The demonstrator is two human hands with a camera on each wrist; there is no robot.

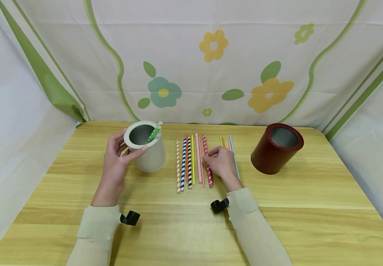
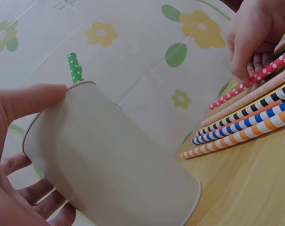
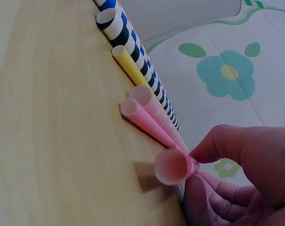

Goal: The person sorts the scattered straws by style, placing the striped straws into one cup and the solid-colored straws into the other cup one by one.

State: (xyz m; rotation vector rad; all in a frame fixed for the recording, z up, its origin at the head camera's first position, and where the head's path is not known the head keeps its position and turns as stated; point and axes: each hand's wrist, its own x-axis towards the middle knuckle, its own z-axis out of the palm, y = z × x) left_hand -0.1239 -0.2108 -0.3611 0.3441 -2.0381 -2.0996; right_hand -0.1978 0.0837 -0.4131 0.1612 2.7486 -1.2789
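A cream can (image 1: 151, 157) stands at the left of the table; my left hand (image 1: 113, 166) grips its rim and side, thumb at the front. Inside it leans a green dotted straw (image 1: 153, 134), beside a whitish straw end. My right hand (image 1: 223, 162) pinches a dark pink dotted straw (image 1: 209, 177) between thumb and fingers; in the right wrist view its near end (image 3: 170, 167) looks raised off the table. Left of it lie light pink, yellow, black-striped (image 1: 189, 170), blue-striped (image 1: 183, 170) and orange-striped (image 1: 178, 166) straws.
A dark red can (image 1: 271, 157) stands open-topped at the right. Between it and my right hand lie several thin straws, one of them blue (image 1: 234, 155), partly behind the hand. A flowered cloth (image 1: 185, 48) hangs along the table's back edge.
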